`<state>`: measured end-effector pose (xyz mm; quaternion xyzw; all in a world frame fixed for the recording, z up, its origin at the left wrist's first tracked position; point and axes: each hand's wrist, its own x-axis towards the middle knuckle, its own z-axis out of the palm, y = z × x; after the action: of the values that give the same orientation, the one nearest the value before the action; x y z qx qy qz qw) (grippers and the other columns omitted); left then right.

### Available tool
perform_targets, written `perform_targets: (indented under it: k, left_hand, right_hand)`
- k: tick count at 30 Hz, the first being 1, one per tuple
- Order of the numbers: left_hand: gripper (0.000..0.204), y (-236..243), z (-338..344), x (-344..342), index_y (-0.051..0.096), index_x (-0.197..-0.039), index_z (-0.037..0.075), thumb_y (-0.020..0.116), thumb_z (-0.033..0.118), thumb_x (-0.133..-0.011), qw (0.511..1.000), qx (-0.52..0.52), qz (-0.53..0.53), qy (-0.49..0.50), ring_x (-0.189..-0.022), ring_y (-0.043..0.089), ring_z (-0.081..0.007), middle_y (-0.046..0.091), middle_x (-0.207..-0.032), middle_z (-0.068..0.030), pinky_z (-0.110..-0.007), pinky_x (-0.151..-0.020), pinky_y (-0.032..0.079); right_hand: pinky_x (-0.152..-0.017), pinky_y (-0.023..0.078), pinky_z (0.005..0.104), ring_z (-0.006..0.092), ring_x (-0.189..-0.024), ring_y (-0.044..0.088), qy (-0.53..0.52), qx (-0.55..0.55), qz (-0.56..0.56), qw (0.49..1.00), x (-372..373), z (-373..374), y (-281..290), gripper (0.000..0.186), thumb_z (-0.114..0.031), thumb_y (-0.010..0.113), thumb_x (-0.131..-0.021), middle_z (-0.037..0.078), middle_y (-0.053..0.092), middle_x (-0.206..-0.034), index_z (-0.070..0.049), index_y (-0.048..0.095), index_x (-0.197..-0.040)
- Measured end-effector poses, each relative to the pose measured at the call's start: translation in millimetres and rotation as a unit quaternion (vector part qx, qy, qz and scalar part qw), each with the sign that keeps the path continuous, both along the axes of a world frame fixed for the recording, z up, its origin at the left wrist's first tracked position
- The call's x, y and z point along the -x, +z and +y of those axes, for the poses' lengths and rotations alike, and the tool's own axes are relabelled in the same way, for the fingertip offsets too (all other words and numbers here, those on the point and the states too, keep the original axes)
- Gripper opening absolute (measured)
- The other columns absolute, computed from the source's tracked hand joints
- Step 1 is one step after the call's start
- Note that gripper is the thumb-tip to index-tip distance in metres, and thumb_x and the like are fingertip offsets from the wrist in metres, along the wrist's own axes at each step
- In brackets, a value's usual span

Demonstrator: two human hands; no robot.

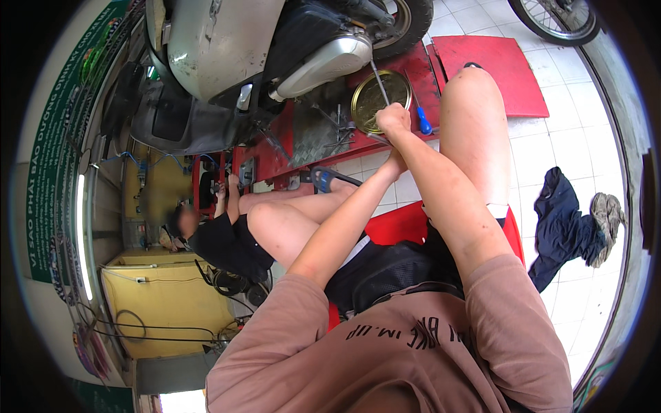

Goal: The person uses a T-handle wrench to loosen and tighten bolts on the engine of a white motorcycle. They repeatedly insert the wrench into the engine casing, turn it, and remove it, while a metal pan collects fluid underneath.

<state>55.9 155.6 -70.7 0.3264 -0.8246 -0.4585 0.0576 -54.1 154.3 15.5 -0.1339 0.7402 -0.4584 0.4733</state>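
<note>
My right hand (pixel 394 118) is closed in a fist round a long thin metal rod (pixel 380 81); its kind is unclear. The rod slants up to the lower edge of the scooter's silver engine cover (pixel 330 65). Just below, my left hand (pixel 395 164) is close to my right wrist, its fingers mostly hidden by the right forearm. Beneath the rod, a round gold-rimmed pan (pixel 354 110) sits on the red lift platform (pixel 292 141). Right of the pan lies a screwdriver with a blue handle (pixel 424 122).
Several metal tools (pixel 337 120) lie on the platform left of the pan. A red ramp plate (pixel 492 76) extends right. Dark cloth (pixel 564 220) lies on the white tiled floor (pixel 575 117). Another person (pixel 231 241) sits at the left, hands by the platform. A wheel (pixel 561 20) stands top right.
</note>
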Motion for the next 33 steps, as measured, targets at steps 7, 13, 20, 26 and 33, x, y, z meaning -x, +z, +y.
perform_targets:
  k: [7,13,20,26,33]
  left_hand:
    - [0.017,83.7,2.8,13.5,0.062,-0.085,0.001,0.046,0.002,-0.079,0.967,0.116,-0.225,0.008,-0.081,0.064,-0.0361,0.065,-0.079,-0.0199,-0.043,-0.073,0.049]
    - [0.016,70.6,12.6,-10.7,0.061,-0.075,0.001,0.044,0.001,-0.077,0.976,0.16,-0.134,0.061,-0.075,0.064,-0.035,0.065,-0.075,-0.0179,-0.043,-0.067,0.048]
    - [0.013,64.0,35.5,-0.2,0.062,-0.077,0.0,0.05,0.0,-0.074,0.99,0.113,-0.033,0.083,-0.077,0.062,-0.0413,0.063,-0.073,-0.0233,-0.049,-0.072,0.048]
    - [0.014,106.0,35.4,-3.5,0.061,-0.076,-0.008,0.055,0.004,-0.072,0.969,0.229,-0.026,0.09,-0.077,0.06,-0.0459,0.06,-0.073,-0.0307,-0.05,-0.073,0.049]
    - [0.012,123.4,33.7,-3.3,0.061,-0.075,-0.006,0.056,0.004,-0.072,0.96,0.258,0.045,0.098,-0.076,0.06,-0.0451,0.06,-0.074,-0.0293,-0.05,-0.072,0.049]
  right_hand:
    - [-0.09,0.049,0.0372,0.0342,-0.106,0.06,0.045,0.019,0.037,0.998,10.1,-42.8,-38.4,0.035,-0.016,0.053,-0.08,0.026,0.063,-0.107,0.009,0.064,-0.101]
    - [-0.067,0.055,0.0371,0.0299,-0.074,0.068,0.082,-0.009,-0.027,0.996,-2.3,-25.0,-9.8,0.029,-0.015,0.049,-0.082,0.02,0.068,-0.085,0.007,0.065,-0.092]
    - [-0.048,0.048,0.0392,0.0267,-0.054,0.06,-0.071,0.005,-0.105,0.992,14.1,-5.8,-25.3,0.031,-0.017,0.043,-0.085,0.018,0.061,-0.074,0.009,0.061,-0.089]
    - [-0.039,0.021,0.0289,0.0101,-0.041,0.023,-0.066,0.164,-0.28,0.944,26.1,20.0,40.5,0.034,-0.031,0.037,-0.096,-0.003,0.029,-0.053,-0.011,0.04,-0.069]
    - [-0.038,0.016,0.0247,0.0084,-0.041,0.019,0.009,0.196,-0.359,0.913,37.0,16.6,72.8,0.034,-0.031,0.034,-0.098,-0.005,0.022,-0.054,-0.01,0.039,-0.072]
